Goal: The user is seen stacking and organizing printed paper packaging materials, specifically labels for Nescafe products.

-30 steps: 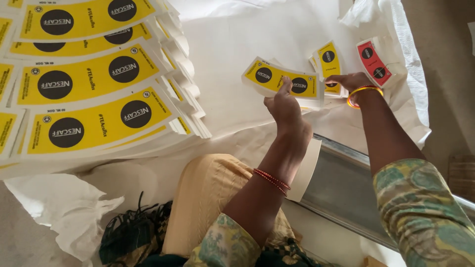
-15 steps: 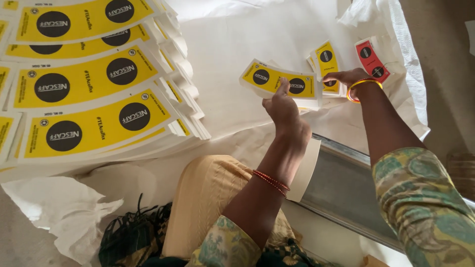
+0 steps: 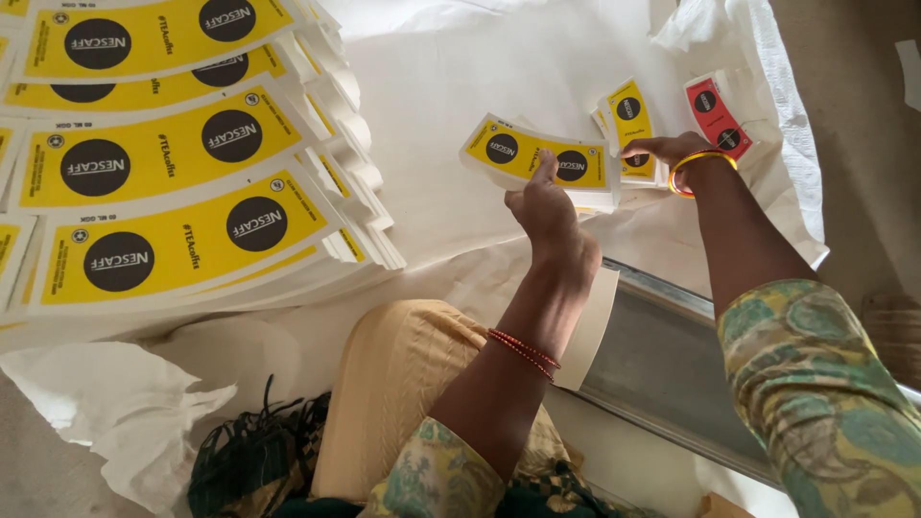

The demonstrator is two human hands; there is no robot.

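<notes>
White sheeting (image 3: 460,86) covers the floor. Her left hand (image 3: 549,213) grips a curved yellow label stack (image 3: 537,158) from below; the right hand (image 3: 672,149) pinches another yellow stack (image 3: 628,113) just beside it.

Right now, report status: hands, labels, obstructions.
Left hand holds a yellow label stack. Right hand rests on a smaller yellow stack. Red label beside it. Nothing between the hands.
</notes>
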